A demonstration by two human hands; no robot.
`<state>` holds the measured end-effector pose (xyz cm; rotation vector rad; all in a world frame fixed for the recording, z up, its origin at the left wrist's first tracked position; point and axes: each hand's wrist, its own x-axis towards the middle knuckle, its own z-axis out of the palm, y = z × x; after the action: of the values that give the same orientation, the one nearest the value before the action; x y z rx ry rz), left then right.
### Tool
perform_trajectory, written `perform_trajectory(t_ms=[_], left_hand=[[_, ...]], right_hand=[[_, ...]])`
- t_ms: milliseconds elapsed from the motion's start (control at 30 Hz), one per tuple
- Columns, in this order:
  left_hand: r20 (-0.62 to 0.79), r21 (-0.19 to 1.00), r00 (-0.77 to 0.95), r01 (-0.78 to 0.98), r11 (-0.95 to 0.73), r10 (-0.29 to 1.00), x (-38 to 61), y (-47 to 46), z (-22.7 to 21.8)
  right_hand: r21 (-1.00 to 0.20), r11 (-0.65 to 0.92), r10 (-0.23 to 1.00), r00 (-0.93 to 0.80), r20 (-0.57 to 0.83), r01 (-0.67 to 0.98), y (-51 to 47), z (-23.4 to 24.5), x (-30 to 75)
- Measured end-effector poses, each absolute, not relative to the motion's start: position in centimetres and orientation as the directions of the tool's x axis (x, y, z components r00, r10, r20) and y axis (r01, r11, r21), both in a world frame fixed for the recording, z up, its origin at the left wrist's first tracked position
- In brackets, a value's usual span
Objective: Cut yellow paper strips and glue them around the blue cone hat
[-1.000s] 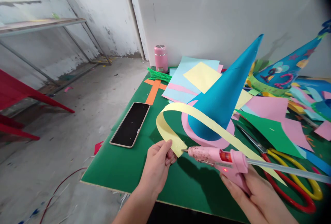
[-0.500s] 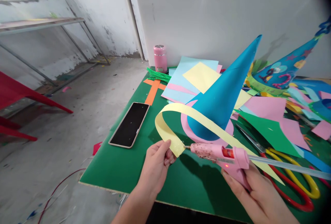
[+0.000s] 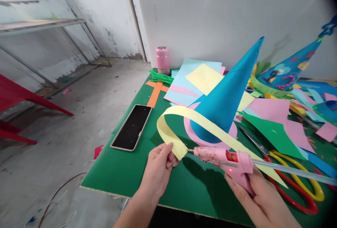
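Observation:
My left hand (image 3: 160,163) pinches one end of a long pale yellow paper strip (image 3: 201,116), which curls up and over to the right. In my right hand (image 3: 259,194) is a pink hot glue gun (image 3: 223,159), its small light lit orange and a clear glue stick (image 3: 295,171) jutting from its back. The nozzle tip is at the edge of the pinched strip end, where some glue shows. Just behind the strip stands a blue paper cone hat (image 3: 223,105) with a pink ring brim (image 3: 193,133), leaning to the right.
A phone (image 3: 131,126) lies left on the green table (image 3: 105,171). Behind are green pipe cleaners (image 3: 160,77), orange strips (image 3: 155,94) and a pink flask (image 3: 163,60). Scissors (image 3: 297,182), paper scraps and a decorated cone hat (image 3: 289,70) occupy the right. A red chair (image 3: 26,98) stands left.
Almost nothing differs. The whole view has shifted very slightly; both hands, the strip and the glue gun keep the same pose.

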<state>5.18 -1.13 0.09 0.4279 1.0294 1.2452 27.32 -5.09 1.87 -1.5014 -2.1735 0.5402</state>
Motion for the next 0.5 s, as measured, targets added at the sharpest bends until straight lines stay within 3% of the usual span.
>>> perform_trajectory(t_ms=[300, 500], left_hand=[[-0.416, 0.754, -0.036, -0.572, 0.323, 0.909, 5.3, -0.8, 0.1], [-0.443, 0.757, -0.057, -0.558, 0.34, 0.895, 5.3, -0.8, 0.1]], right_hand=[[-0.653, 0.251, 0.961, -0.262, 0.083, 0.715, -5.8, 2.1, 26.9], [-0.732, 0.04, 0.998, 0.013, 0.066, 0.681, -6.9, 1.6, 29.6]])
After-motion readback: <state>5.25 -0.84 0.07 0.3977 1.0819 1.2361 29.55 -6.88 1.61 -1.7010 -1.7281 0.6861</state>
